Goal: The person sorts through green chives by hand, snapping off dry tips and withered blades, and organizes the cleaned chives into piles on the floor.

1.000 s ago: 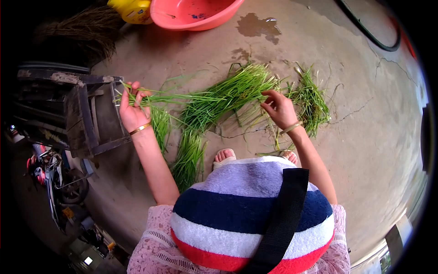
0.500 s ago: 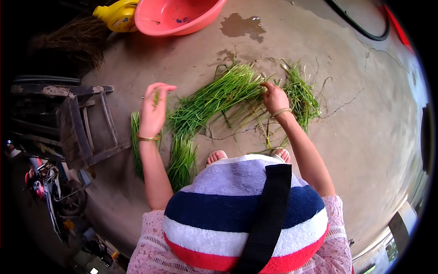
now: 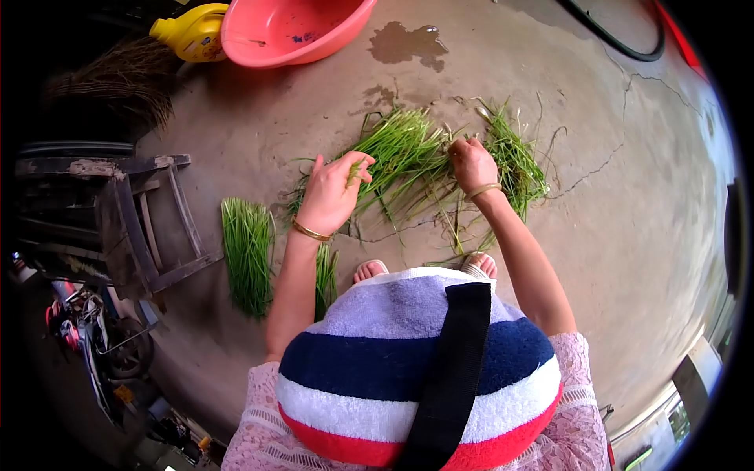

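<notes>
A large heap of long green stalks point(image 3: 400, 149) lies on the concrete floor in front of me. My left hand point(image 3: 331, 191) is over the heap's left side, its fingers curled around a small bit of green stalks. At the heap's right end my right hand point(image 3: 473, 166) is closed, fingertips pressed together; what it pinches is too small to make out. A looser, messier pile of stalks point(image 3: 514, 161) lies just right of that hand. A neat bundle point(image 3: 248, 255) rests at the left, and another bundle point(image 3: 325, 279) is partly hidden behind my left forearm.
A wooden stool point(image 3: 149, 220) lies on its side at the left. Behind are a red basin point(image 3: 290, 53), a yellow jug point(image 3: 196, 33), a broom point(image 3: 118, 82) and a puddle point(image 3: 408, 45). A black hose point(image 3: 609, 39) curves at the back right.
My left hand has moved from the stool's side rightward to the heap, and the long stalks trailing from it are gone. My right hand has closed more. The view has shifted, showing the left bundle fully.
</notes>
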`<state>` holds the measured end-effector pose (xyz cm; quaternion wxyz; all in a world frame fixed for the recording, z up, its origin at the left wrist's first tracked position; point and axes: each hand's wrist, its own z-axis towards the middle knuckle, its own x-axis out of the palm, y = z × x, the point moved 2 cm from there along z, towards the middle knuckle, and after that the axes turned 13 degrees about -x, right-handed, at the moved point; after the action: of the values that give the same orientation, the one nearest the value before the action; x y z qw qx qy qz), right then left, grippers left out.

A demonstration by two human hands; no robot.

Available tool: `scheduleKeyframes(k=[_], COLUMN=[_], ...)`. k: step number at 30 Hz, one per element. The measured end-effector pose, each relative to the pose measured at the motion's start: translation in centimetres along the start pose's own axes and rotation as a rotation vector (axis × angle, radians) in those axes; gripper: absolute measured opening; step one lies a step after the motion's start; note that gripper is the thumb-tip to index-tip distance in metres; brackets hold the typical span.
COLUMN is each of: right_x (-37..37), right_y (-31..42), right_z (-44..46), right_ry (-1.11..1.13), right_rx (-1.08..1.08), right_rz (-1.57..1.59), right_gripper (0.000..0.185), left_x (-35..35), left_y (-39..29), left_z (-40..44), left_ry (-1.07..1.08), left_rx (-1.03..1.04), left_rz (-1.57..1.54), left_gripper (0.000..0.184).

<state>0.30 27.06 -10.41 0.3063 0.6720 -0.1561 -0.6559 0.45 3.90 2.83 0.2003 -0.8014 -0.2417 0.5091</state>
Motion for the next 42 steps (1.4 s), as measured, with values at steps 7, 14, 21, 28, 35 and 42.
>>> scheduleKeyframes(k=[7, 14, 21, 28, 35, 42], right_x=[-3.0, -6.7, -8.5, -6.1, -1.0, 0.0], right_y=[0.8, 3.4, 8.1, 2.0, -1.3, -0.7], right_z=[-1.0, -0.9, 0.9, 1.3, -1.4, -1.1], right_ry=[-0.092, -0.113, 0.059, -0.088, 0.04, 0.016], right_rx=[0.041, 0.159, 0.074, 0.213, 0.039, -0.084], right_rz=[0.29, 0.98, 1.095, 0.719, 0.094, -0.062], right_gripper=[0.013, 0.007, 0.008, 0.015, 0.029, 0.008], left_x=[0.7, 3.6, 3.7, -2.7, -8.9, -8.9], left_y=[-0.8, -2.7, -4.4, -1.3, 2.9, 3.6], left_z=[0.2, 0.8, 0.7, -0.7, -2.4, -2.4], left_ry=[0.024, -0.048, -0.112, -0.241, -0.417, -0.401], left_rx=[-0.1, 0.156, 0.249, -0.08, 0.018, -0.055], left_rz=[-0.134, -0.24, -0.283, -0.713, -0.971, -1.047], left_gripper=[0.02, 0.012, 0.013, 0.018, 0.021, 0.021])
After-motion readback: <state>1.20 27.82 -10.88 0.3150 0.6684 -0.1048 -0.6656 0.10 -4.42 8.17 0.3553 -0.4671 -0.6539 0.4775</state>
